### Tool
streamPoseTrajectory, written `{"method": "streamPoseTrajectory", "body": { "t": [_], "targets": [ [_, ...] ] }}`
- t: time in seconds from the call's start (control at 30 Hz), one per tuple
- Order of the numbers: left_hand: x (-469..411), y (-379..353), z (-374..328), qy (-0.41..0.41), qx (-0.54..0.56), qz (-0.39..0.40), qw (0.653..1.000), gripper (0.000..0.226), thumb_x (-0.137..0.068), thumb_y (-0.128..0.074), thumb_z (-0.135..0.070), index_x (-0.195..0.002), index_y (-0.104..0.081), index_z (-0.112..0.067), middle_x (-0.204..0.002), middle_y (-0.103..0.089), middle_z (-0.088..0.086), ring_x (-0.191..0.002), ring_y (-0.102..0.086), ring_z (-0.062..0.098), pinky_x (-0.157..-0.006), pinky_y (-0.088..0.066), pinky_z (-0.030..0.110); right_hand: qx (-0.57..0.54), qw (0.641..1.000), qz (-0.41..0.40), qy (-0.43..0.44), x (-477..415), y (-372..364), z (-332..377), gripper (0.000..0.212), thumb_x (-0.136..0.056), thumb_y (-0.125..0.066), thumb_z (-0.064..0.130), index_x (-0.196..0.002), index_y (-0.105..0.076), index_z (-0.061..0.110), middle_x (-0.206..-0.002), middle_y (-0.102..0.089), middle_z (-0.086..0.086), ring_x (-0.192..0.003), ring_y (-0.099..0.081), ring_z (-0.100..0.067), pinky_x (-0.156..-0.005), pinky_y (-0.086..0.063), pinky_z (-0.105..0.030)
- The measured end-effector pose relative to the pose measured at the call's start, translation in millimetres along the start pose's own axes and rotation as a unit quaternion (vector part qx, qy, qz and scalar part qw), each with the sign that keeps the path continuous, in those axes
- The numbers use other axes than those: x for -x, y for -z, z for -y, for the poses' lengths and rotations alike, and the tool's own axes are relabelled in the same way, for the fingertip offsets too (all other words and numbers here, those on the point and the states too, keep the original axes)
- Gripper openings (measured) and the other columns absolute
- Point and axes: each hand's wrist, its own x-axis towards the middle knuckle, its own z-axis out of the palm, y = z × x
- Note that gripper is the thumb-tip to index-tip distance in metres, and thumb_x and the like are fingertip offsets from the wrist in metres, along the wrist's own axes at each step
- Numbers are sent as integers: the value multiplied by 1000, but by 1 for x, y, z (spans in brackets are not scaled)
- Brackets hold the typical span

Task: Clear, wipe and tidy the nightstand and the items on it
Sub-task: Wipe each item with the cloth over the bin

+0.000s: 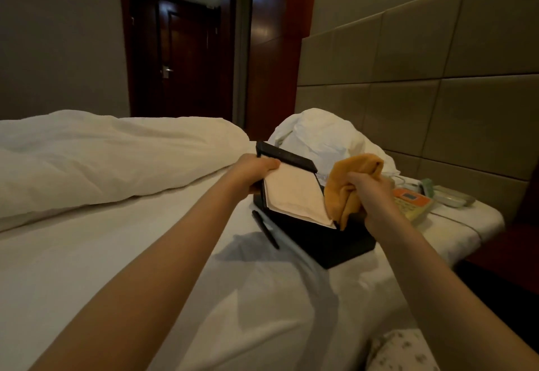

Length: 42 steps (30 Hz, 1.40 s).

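My left hand [256,171] grips the left edge of a black notepad holder [287,157] with a cream paper pad [294,192] in it, held tilted above the bed. My right hand [369,192] clutches a bunched orange cloth [350,181] against the pad's right side. Under them a black box [329,243] sits on the white sheet. A black pen [265,229] lies on the sheet just left of the box. An orange and cream telephone [414,203] rests on the sheet behind my right hand.
A white duvet [102,160] is heaped at the left and a crumpled white pillow [323,134] at the padded headboard [423,102]. A pale dish [452,197] lies beyond the telephone. The bed edge [478,242] drops off at the right; a dark doorway [180,50] is behind.
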Motion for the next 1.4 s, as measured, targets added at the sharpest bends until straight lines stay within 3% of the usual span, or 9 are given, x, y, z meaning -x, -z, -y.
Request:
{"method": "streamPoseTrajectory", "body": {
  "t": [0.1, 0.43, 0.6, 0.77, 0.9, 0.97, 1.13, 1.27, 1.4],
  "targets": [
    [0, -38, -2, -17, 16, 54, 998, 36, -93, -55, -19, -125, -51, -4, -108, -61, 11, -90, -58, 22, -69, -49, 29, -13, 999, -39, -13, -6, 32, -2, 6, -88, -54, 10, -85, -53, 15, -77, -56, -5, -80, -56, -21, -82, -45, -38],
    [24, -166, -19, -50, 44, 222, 973, 30, -95, -52, -20, -124, -52, -11, -110, -62, 7, -95, -61, 22, -70, -51, 27, -100, 975, -190, -66, -6, 157, -20, 45, -88, -55, 19, -130, -41, 11, -90, -55, -6, -92, -55, -22, -77, -46, -37],
    [41, -230, -13, -53, 32, 291, 955, 22, -96, -50, -22, -116, -53, -13, -92, -63, 1, -71, -60, 12, -57, -50, 22, -125, 961, -238, -68, 17, 208, -32, 42, -93, -50, 15, -133, -41, 9, -81, -51, 0, -72, -51, -12, -81, -43, -34],
    [56, -288, 10, -41, 35, 351, 935, 35, -100, -38, -33, -128, -48, -15, -96, -63, 5, -82, -62, 20, -68, -49, 29, -114, 943, -292, -109, 33, 253, -56, 8, -89, -52, 9, -89, -45, 12, -62, -54, -2, -56, -53, -12, -71, -46, -33],
    [69, -319, 28, 5, 15, 396, 918, 36, -101, -27, -42, -111, -50, -17, -99, -62, 5, -95, -60, 24, -93, -45, 34, -75, 935, -315, -145, 40, 285, -87, 17, -87, -53, 8, -72, -46, 11, -32, -46, 5, -29, -46, -7, -53, -40, -30],
    [71, -333, 43, 22, -33, 415, 909, 52, -99, -28, -49, -128, -48, -11, -121, -60, 7, -113, -56, 26, -105, -40, 41, -56, 931, -323, -159, 44, 294, -103, 22, -87, -53, 8, -67, -45, 12, -27, -42, 7, -29, -45, -8, -50, -36, -30],
    [85, -352, 76, -47, -106, 440, 890, 48, -102, -27, -37, -141, -36, -9, -138, -44, -3, -129, -42, 19, -90, -31, 19, 28, 918, -351, -184, 56, 312, -139, 10, -86, -54, 8, -77, -51, 12, -63, -54, -4, -61, -51, -18, -59, -42, -31],
    [95, -366, 101, -96, -119, 465, 872, 41, -102, -30, -35, -128, -49, -9, -129, -53, 7, -110, -55, 21, -82, -40, 16, 201, 883, -414, -88, 70, 327, -150, 30, -90, -56, 19, -113, -39, 10, -79, -48, 5, -68, -50, -13, -66, -40, -34],
    [111, -384, 120, -112, -112, 510, 845, 22, -101, -35, -32, -100, -53, -18, -91, -58, -1, -84, -55, 15, -64, -40, 23, 319, 867, -371, 90, 68, 315, -155, 40, -88, -63, 21, -119, -41, 9, -89, -50, 12, -72, -51, -3, -59, -39, -12]
  ]
}}
